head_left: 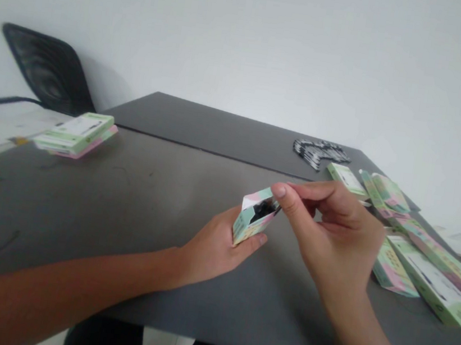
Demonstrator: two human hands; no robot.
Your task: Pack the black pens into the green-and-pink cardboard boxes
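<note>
My left hand (pixel 221 245) is wrapped around a small green and pink cardboard box (pixel 244 225), its thumb along the near side. The box is tilted, with its end towards me open. Something black (pixel 263 209) shows inside; its kind is hard to make out. At the right corner of that opening, my right hand (pixel 329 225) pinches the edge or flap with thumb and index finger. The fingertips partly hide what they grip there.
Several similar boxes lie at the right, including a long green box (pixel 437 282). A stack of boxes (pixel 80 133) sits at the left. Black-and-white items (pixel 320 152) are bunched on the far part of the dark table (pixel 125 198). A black chair (pixel 49 66) stands behind left.
</note>
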